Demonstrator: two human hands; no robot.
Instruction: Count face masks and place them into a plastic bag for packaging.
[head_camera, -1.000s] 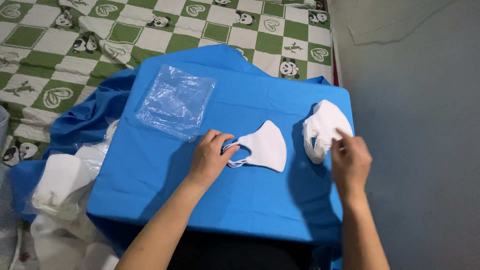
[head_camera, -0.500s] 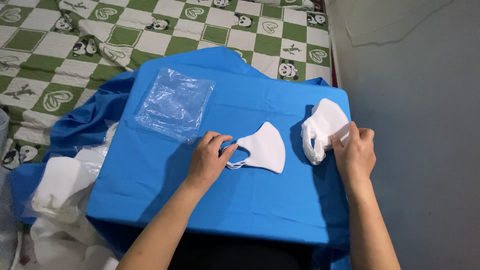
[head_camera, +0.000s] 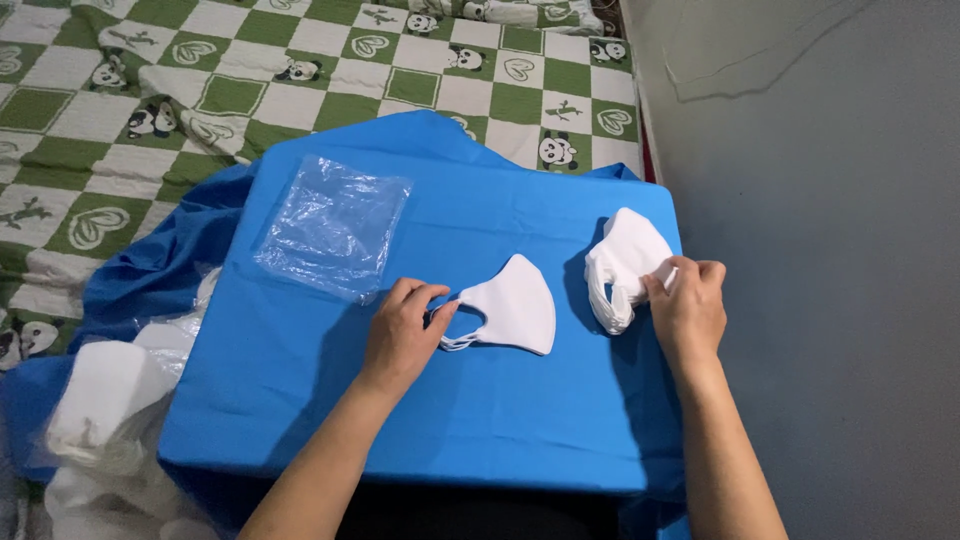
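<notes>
Head view: nearest the camera, two bare forearms are seen reaching out over a blue cloth-covered surface (head_camera: 450, 420). The left hand (head_camera: 402, 335) is laid flat-ish on the cloth, its fingers curled and pinching the ear loops at the left end of a single white face mask (head_camera: 512, 312), which lies folded flat near the middle of the surface. This hand and this mask are placed just as they were a second ago; nothing has shifted there.

The change is on the right. The right hand (head_camera: 688, 305), which a second ago rested below and beside the stack of white masks (head_camera: 622, 265), has been brought up against the stack's right edge, and its fingertips are now closed in a pinch on the edge of the topmost mask, slightly lifted from the rest. It can be judged that one mask is being separated from the pile while the single mask is kept steady by the other hand.

Further out, a pile of clear plastic bags (head_camera: 335, 225) is laid on the far left part of the cloth, untouched and well apart from both hands. To the left, below the surface, bundles of white packed goods (head_camera: 100, 410) are seen. Beyond lies a green and white checked blanket (head_camera: 300, 70) with panda figures, and on the right a grey floor (head_camera: 830, 250).
</notes>
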